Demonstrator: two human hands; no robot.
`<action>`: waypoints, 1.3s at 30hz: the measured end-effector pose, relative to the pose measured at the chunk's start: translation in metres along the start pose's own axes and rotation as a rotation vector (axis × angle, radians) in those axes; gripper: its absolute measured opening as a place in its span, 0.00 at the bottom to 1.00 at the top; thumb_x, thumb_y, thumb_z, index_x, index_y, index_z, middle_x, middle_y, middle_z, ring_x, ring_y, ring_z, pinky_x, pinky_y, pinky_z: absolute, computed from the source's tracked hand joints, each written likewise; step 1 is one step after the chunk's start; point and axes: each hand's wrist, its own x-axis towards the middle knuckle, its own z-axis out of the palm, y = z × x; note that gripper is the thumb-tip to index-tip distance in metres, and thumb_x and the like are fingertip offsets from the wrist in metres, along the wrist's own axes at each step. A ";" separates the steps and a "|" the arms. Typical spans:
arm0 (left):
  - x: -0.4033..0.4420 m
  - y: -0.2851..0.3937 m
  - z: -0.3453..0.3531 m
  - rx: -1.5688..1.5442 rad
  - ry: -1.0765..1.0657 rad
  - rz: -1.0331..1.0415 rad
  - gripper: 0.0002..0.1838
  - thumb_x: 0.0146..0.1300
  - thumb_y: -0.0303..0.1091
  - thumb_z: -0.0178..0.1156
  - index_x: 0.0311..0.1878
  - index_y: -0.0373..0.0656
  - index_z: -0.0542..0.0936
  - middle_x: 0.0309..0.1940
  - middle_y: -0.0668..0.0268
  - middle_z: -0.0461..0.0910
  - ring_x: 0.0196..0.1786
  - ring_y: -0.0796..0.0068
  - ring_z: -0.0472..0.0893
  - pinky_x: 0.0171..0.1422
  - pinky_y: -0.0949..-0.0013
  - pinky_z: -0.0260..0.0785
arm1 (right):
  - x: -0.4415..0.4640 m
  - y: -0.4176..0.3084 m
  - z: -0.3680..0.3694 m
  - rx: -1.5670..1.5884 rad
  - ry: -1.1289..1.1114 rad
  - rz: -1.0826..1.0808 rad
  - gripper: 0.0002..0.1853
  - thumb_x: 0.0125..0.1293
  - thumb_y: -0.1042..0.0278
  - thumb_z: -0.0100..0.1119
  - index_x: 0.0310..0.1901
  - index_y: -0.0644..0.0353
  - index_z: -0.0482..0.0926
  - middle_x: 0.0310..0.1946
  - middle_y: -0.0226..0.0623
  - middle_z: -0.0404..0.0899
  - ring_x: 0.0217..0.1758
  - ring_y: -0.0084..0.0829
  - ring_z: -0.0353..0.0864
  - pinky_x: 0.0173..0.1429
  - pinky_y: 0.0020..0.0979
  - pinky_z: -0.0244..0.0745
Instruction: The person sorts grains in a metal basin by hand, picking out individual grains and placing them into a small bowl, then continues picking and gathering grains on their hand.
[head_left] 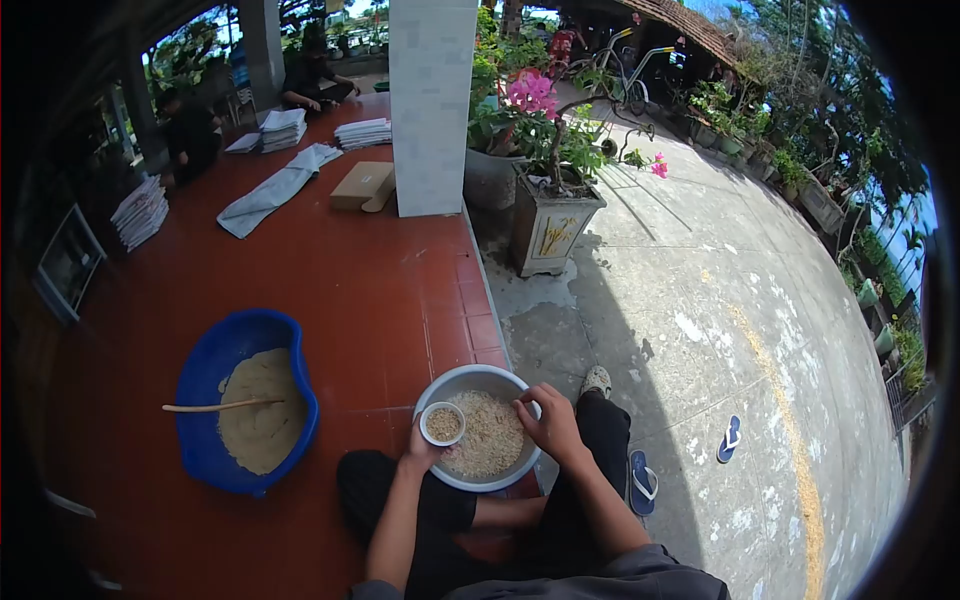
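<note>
My left hand [423, 447] grips a small white cup [427, 411] full of pale grain, held over the left side of a metal basin [487, 372]. More of the same flaky, light-brown grain [493, 430] lies in the basin. Above the basin's right side, my right hand [553, 420] has its fingers curled together near the grain; what they hold, if anything, is too small to make out. The basin sits in front of my crossed legs, close to the edge of the red tiled floor.
Left of me stands a blue tub [308, 385] of tan powder with a wooden stick [222, 406] in it. A cardboard box [363, 185], sacks [275, 190] and a pillar [432, 110] are ahead. Sandals [642, 482] and a planter [553, 230] stand on the concrete. Two people sit far back.
</note>
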 end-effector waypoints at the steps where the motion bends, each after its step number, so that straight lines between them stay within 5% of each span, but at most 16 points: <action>1: -0.003 -0.001 -0.001 -0.010 0.010 0.019 0.38 0.84 0.69 0.35 0.63 0.45 0.82 0.42 0.57 0.90 0.30 0.62 0.87 0.29 0.62 0.76 | -0.017 0.011 -0.006 -0.088 0.044 0.043 0.07 0.68 0.69 0.72 0.45 0.59 0.89 0.48 0.47 0.88 0.56 0.51 0.87 0.63 0.49 0.80; 3: -0.008 -0.002 -0.002 -0.029 0.025 0.050 0.38 0.85 0.68 0.35 0.63 0.44 0.82 0.41 0.57 0.90 0.30 0.62 0.87 0.29 0.60 0.78 | -0.053 0.049 -0.005 -0.374 0.122 -0.049 0.09 0.67 0.71 0.69 0.48 0.57 0.90 0.56 0.47 0.87 0.65 0.49 0.84 0.75 0.53 0.74; 4: -0.005 -0.003 -0.002 -0.043 0.040 0.063 0.38 0.85 0.68 0.35 0.63 0.44 0.82 0.41 0.57 0.90 0.30 0.61 0.87 0.30 0.60 0.78 | -0.064 0.028 -0.017 -0.526 0.036 -0.044 0.14 0.65 0.68 0.69 0.52 0.54 0.90 0.66 0.45 0.83 0.76 0.47 0.77 0.85 0.59 0.63; 7: -0.003 -0.007 -0.004 -0.097 0.080 0.090 0.37 0.85 0.67 0.35 0.62 0.45 0.82 0.41 0.57 0.89 0.31 0.61 0.86 0.31 0.60 0.78 | -0.095 0.011 -0.022 -0.578 0.000 -0.003 0.19 0.66 0.65 0.70 0.59 0.51 0.88 0.75 0.45 0.76 0.85 0.47 0.69 0.90 0.62 0.53; 13: 0.001 -0.008 -0.007 -0.193 0.119 0.135 0.33 0.85 0.65 0.39 0.63 0.48 0.82 0.44 0.60 0.88 0.34 0.61 0.85 0.34 0.59 0.77 | -0.125 -0.001 -0.021 -0.539 0.120 0.049 0.25 0.66 0.62 0.69 0.65 0.52 0.87 0.82 0.50 0.69 0.90 0.50 0.62 0.91 0.65 0.49; 21: 0.007 -0.008 -0.004 -0.202 0.098 0.164 0.34 0.85 0.65 0.39 0.66 0.47 0.82 0.47 0.60 0.90 0.34 0.59 0.89 0.34 0.58 0.84 | -0.133 -0.011 -0.014 -0.642 -0.016 0.010 0.25 0.68 0.57 0.71 0.67 0.46 0.87 0.85 0.46 0.67 0.93 0.54 0.53 0.93 0.65 0.43; 25: 0.003 -0.007 0.003 -0.080 0.084 0.181 0.37 0.86 0.65 0.36 0.70 0.44 0.80 0.53 0.57 0.91 0.43 0.54 0.93 0.41 0.57 0.91 | -0.140 -0.014 0.000 -0.738 -0.108 -0.031 0.22 0.69 0.55 0.69 0.63 0.46 0.90 0.84 0.41 0.69 0.93 0.59 0.51 0.91 0.72 0.42; 29: -0.008 -0.001 0.021 -0.051 0.064 0.222 0.41 0.86 0.67 0.34 0.69 0.38 0.79 0.52 0.51 0.92 0.47 0.51 0.95 0.42 0.60 0.93 | -0.159 -0.014 0.008 -0.701 -0.096 -0.125 0.18 0.68 0.56 0.67 0.56 0.51 0.91 0.81 0.43 0.73 0.94 0.62 0.49 0.90 0.77 0.38; 34: -0.023 0.008 0.025 -0.149 -0.039 0.257 0.45 0.86 0.70 0.37 0.79 0.35 0.73 0.69 0.47 0.84 0.58 0.41 0.91 0.49 0.57 0.95 | -0.174 -0.041 -0.026 -0.718 -0.020 -0.138 0.16 0.67 0.60 0.69 0.54 0.52 0.90 0.77 0.41 0.76 0.94 0.63 0.47 0.89 0.79 0.37; 39: -0.023 0.010 0.027 -0.146 0.020 0.308 0.41 0.86 0.66 0.42 0.78 0.35 0.74 0.68 0.48 0.85 0.59 0.42 0.91 0.49 0.60 0.95 | -0.171 -0.038 -0.053 -0.638 0.037 -0.109 0.15 0.69 0.57 0.69 0.54 0.48 0.91 0.75 0.37 0.78 0.94 0.63 0.47 0.87 0.83 0.35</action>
